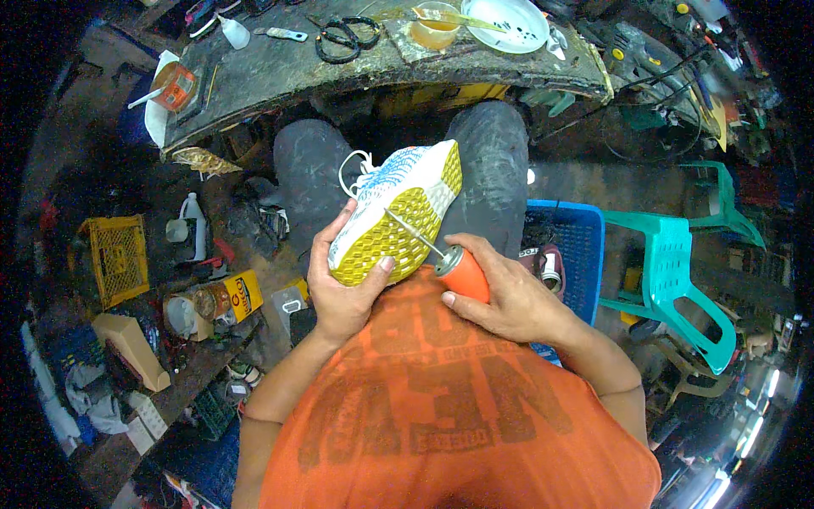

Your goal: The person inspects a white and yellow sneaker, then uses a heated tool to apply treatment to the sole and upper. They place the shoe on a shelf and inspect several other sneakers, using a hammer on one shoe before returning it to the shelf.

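A white and blue sneaker (398,182) with a yellow patterned sole (377,246) lies tilted over my lap, its sole turned toward me and to the right. My left hand (343,284) is closed around one end of it, thumb on the sole and fingers along the upper. In my right hand (517,293) is an awl (464,273) with a fat orange handle, a metal collar and a long thin shank. The shank crosses the sole, and its tip meets the edge near the white midsole; whether it has gone in I cannot tell.
Ahead stands a worn workbench (254,93) with a cup of amber liquid (434,32), a white plate (509,25), black cord (348,41) and an orange tub (176,87). To the right are a blue basket (585,263) and green plastic stools (670,254); a yellow crate (119,259) sits left.
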Demonstrator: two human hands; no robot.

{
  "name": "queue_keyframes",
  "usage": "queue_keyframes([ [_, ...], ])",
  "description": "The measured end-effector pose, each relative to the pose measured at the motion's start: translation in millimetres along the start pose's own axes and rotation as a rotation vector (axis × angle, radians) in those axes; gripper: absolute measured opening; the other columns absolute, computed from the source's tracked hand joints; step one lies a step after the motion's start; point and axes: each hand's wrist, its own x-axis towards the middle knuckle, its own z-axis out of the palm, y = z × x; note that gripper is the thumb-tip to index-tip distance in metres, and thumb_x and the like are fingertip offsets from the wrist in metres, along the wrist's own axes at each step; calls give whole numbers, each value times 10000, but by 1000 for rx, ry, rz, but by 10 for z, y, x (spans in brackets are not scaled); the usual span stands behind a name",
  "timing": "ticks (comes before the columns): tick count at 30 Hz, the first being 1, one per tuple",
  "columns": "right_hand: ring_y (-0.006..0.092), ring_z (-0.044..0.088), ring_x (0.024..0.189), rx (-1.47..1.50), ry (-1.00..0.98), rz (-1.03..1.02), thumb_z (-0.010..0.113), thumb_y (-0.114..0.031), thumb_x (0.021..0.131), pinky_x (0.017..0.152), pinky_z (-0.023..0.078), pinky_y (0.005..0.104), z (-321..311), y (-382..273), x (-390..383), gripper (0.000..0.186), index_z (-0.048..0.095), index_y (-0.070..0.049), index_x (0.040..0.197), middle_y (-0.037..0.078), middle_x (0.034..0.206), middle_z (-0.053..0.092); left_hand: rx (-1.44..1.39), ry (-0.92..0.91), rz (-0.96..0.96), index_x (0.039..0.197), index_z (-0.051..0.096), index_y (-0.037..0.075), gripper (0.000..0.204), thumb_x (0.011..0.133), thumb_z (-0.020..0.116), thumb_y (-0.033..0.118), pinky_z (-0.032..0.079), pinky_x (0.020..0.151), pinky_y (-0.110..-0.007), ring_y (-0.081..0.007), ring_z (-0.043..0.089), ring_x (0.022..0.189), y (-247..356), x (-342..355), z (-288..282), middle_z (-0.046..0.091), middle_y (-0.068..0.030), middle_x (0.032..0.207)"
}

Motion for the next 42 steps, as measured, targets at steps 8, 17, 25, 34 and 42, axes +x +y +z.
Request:
queue_keyframes([
  [8, 499, 622, 1184, -38, -8, -36, 685, -341, 967, 988, 526, 534, 48, 6, -13, 654, 385, -69, 1481, 296, 1330, 601, 34, -16, 13, 1420, 401, -55, 692, 844, 781, -13, 430, 1165, -427, -303, 501, 1396, 20, -23, 17, 434, -261, 1566],
  [17, 499, 623, 1179, -66, -18, -23, 693, -342, 962, 969, 536, 543, 111, 46, -36, 666, 377, -76, 1484, 296, 1330, 601, -6, -19, 1, 1424, 388, -45, 694, 853, 780, -11, 429, 1167, -432, -304, 490, 1404, 22, -36, 32, 418, -265, 1574],
  [25, 490, 628, 1178, -28, -26, 9, 712, -322, 954, 974, 528, 522, 111, 60, -42, 669, 388, -63, 1479, 284, 1305, 611, 37, -14, 18, 1425, 381, -51, 699, 857, 786, -5, 434, 1165, -431, -305, 491, 1403, 10, -48, 34, 414, -263, 1576],
  [34, 484, 629, 1177, -30, 15, -11, 727, -296, 949, 980, 524, 509, 159, 71, -35, 670, 391, -59, 1477, 271, 1314, 605, 12, -27, 9, 1429, 375, -55, 703, 859, 784, -6, 432, 1167, -431, -304, 490, 1405, 13, -47, 33, 395, -265, 1591],
  [42, 488, 617, 1200, -34, 6, -12, 717, -304, 953, 986, 525, 515, 135, 17, -64, 665, 391, -54, 1475, 276, 1336, 591, 61, -38, 58, 1438, 366, -58, 707, 862, 773, -13, 427, 1170, -432, -303, 483, 1410, -19, -52, 37, 389, -266, 1593],
])
